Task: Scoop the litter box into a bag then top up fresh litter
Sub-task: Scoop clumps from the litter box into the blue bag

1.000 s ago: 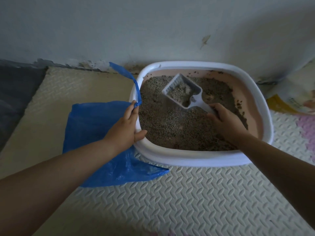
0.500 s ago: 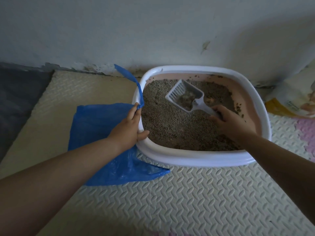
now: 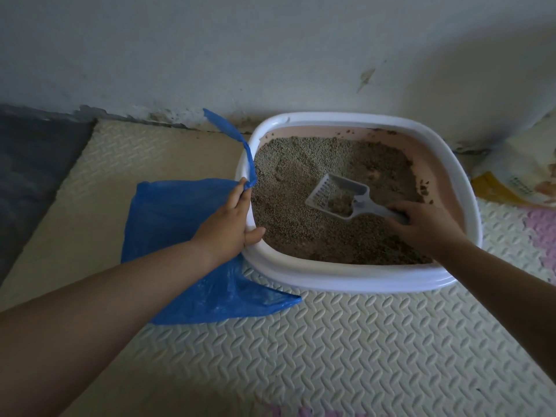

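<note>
Small update on the scooping stage. The scoop [image 3: 340, 195] has been drawn back through the litter [image 3: 301, 230] and now sits just ahead of the right grip [image 3: 427, 227], which is wrapped tight around its handle. 1 second ago the scoop was held further out from that grip, toward the far side of the litter box [image 3: 346, 281], and it looked fuller. Most of the loose grains seem to have been sifted out since, and 1 small clump is left at the handle end of the tray.

Nothing has changed at the left grip [image 3: 225, 224]. The edge of the blue bag [image 3: 180, 236] is kept pinned against the box rim, fingers closed on the plastic and thumb hooked over the inside. The rest of the bag is spread flat on the floor mat [image 3: 331, 341] beyond that grip, away from the box.

So the load is probably ready to be carried across and tipped in, but the bag mouth doesn't look opened yet. The top-up hasn't been started, and the litter sack [image 3: 517, 176] is lying untouched out past the right grip.
</note>
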The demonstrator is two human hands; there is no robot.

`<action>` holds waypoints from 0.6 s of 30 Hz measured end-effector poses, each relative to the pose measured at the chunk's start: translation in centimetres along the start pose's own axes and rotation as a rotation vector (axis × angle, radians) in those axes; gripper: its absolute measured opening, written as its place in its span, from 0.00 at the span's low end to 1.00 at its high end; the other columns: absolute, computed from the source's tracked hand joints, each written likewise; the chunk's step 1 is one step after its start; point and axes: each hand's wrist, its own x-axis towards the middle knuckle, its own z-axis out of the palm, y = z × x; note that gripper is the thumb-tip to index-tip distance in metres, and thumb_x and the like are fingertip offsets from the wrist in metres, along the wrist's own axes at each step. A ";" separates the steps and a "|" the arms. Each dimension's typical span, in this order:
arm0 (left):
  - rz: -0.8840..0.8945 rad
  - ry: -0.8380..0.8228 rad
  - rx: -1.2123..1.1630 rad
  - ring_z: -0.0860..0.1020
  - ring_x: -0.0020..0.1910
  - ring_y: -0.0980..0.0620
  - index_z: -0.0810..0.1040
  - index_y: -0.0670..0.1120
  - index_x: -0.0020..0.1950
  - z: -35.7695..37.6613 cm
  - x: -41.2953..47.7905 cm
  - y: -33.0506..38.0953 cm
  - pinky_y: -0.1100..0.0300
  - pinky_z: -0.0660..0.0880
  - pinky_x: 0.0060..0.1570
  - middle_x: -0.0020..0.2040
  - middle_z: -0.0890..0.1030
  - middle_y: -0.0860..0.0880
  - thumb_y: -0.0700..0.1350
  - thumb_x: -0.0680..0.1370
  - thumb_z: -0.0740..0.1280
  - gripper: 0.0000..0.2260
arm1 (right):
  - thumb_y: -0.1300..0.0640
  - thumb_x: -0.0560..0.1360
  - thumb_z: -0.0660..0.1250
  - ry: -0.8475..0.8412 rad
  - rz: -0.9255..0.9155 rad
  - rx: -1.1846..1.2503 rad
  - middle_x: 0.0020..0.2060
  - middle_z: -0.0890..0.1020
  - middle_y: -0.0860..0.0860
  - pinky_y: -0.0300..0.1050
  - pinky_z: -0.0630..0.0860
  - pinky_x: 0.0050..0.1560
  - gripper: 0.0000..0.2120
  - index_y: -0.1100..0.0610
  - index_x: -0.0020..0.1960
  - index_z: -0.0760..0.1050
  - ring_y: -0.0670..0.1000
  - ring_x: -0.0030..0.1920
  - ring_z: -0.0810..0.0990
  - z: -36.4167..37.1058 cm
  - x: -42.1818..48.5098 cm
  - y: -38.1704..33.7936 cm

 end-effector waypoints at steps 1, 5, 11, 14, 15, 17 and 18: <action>0.001 0.004 -0.004 0.57 0.75 0.47 0.46 0.43 0.78 0.0 0.0 0.0 0.52 0.64 0.69 0.78 0.38 0.53 0.53 0.78 0.65 0.38 | 0.50 0.77 0.62 -0.029 -0.026 -0.011 0.33 0.80 0.49 0.43 0.71 0.33 0.08 0.50 0.51 0.79 0.49 0.32 0.76 0.1 0.2 -0.5; 0.021 0.029 -0.013 0.60 0.74 0.47 0.48 0.42 0.78 0.0 -0.1 0.0 0.54 0.66 0.66 0.78 0.40 0.53 0.53 0.77 0.66 0.37 | 0.50 0.78 0.59 -0.123 -0.098 -0.113 0.37 0.80 0.49 0.45 0.72 0.36 0.10 0.48 0.53 0.79 0.51 0.36 0.76 0.4 1.9 -3.0; 0.036 0.067 -0.052 0.72 0.64 0.46 0.50 0.43 0.78 0.2 -0.5 -0.4 0.61 0.68 0.52 0.78 0.42 0.56 0.53 0.77 0.66 0.37 | 0.56 0.76 0.58 -0.164 -0.116 -0.210 0.34 0.78 0.51 0.42 0.69 0.35 0.09 0.54 0.44 0.78 0.52 0.34 0.76 0.9 5.6 -6.6; 0.040 0.076 -0.059 0.72 0.63 0.45 0.51 0.44 0.78 0.5 -0.4 -0.4 0.63 0.68 0.51 0.78 0.43 0.56 0.53 0.77 0.66 0.36 | 0.56 0.76 0.58 -0.155 -0.090 -0.192 0.34 0.77 0.51 0.42 0.70 0.36 0.10 0.55 0.45 0.78 0.53 0.36 0.77 2.1 7.6 -8.2; 0.039 0.080 -0.052 0.72 0.63 0.45 0.51 0.44 0.78 0.5 -0.3 -0.4 0.63 0.67 0.50 0.78 0.43 0.56 0.53 0.77 0.66 0.36 | 0.56 0.77 0.58 -0.141 -0.084 -0.183 0.35 0.77 0.52 0.41 0.70 0.35 0.10 0.55 0.46 0.78 0.53 0.36 0.77 2.5 8.2 -8.6; 0.036 0.086 -0.042 0.72 0.62 0.45 0.51 0.44 0.78 0.6 -0.3 -0.4 0.64 0.66 0.49 0.78 0.43 0.55 0.53 0.77 0.66 0.36 | 0.54 0.78 0.58 -0.115 -0.078 -0.172 0.37 0.78 0.52 0.41 0.68 0.35 0.10 0.54 0.49 0.78 0.53 0.37 0.77 3.3 9.3 -9.2; 0.038 0.091 -0.038 0.72 0.62 0.45 0.51 0.44 0.78 0.7 -0.2 -0.4 0.64 0.66 0.50 0.78 0.43 0.55 0.53 0.77 0.66 0.36 | 0.54 0.78 0.58 -0.108 -0.072 -0.169 0.38 0.78 0.52 0.41 0.68 0.36 0.10 0.54 0.50 0.77 0.54 0.38 0.76 3.7 9.7 -9.4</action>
